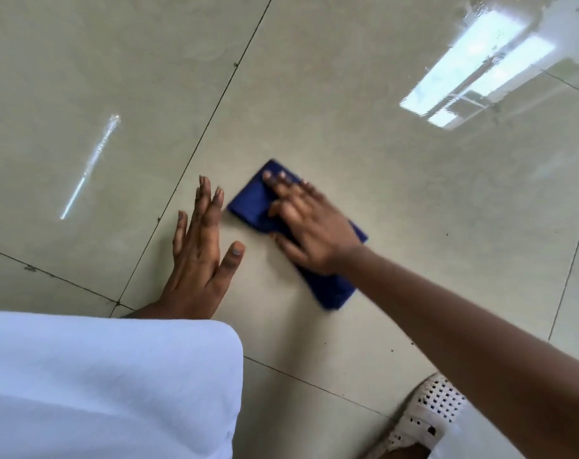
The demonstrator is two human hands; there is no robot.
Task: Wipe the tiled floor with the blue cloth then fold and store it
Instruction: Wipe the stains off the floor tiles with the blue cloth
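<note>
A folded blue cloth point(253, 202) lies flat on the glossy beige tiled floor point(347, 111), in the middle of the view. My right hand point(309, 226) presses down on the cloth with fingers spread over it; the hand is slightly blurred. My left hand point(200, 250) rests palm-down on the bare tile just left of the cloth, fingers apart, holding nothing. The cloth's lower end point(331, 293) sticks out below my right wrist.
White fabric of my clothing point(109, 385) fills the lower left. A white perforated shoe point(427, 412) shows at the bottom right. Dark grout lines cross the floor, small dark specks point(413, 342) lie near the shoe, and a window reflection point(473, 71) glares at top right.
</note>
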